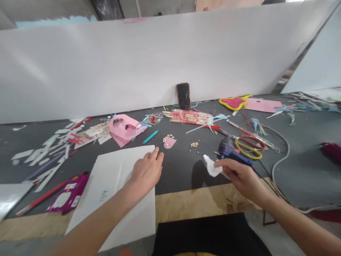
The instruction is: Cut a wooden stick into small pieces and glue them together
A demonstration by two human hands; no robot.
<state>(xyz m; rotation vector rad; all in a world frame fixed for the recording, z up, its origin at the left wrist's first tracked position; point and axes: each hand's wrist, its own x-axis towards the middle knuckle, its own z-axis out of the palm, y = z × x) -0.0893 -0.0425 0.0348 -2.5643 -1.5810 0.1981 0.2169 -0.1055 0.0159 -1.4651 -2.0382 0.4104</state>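
Observation:
My left hand [148, 168] lies palm down at the upper right edge of a white board [114, 199], fingers stretched out and holding nothing. Handwritten marks show on the board, which reaches past the table's near edge. Between the thumb and fingers of my right hand [237, 174] is a small white scrap [212, 167], curved and thin like paper or tissue; its exact kind is unclear. Beyond the hands lie small pale beads [194, 144], more beads [168, 137] beside a pink cut piece [170, 143], and a teal pen [150, 137].
A blue glue gun [234, 154] and scissors [249, 147] lie near my right hand, with a cable [286, 156] beyond. A phone [183, 96] leans on the white partition [133, 67]. Wrapped sticks [188, 116], pink card [124, 129], white strips [53, 149] and a purple-magenta device [69, 192] surround the workspace.

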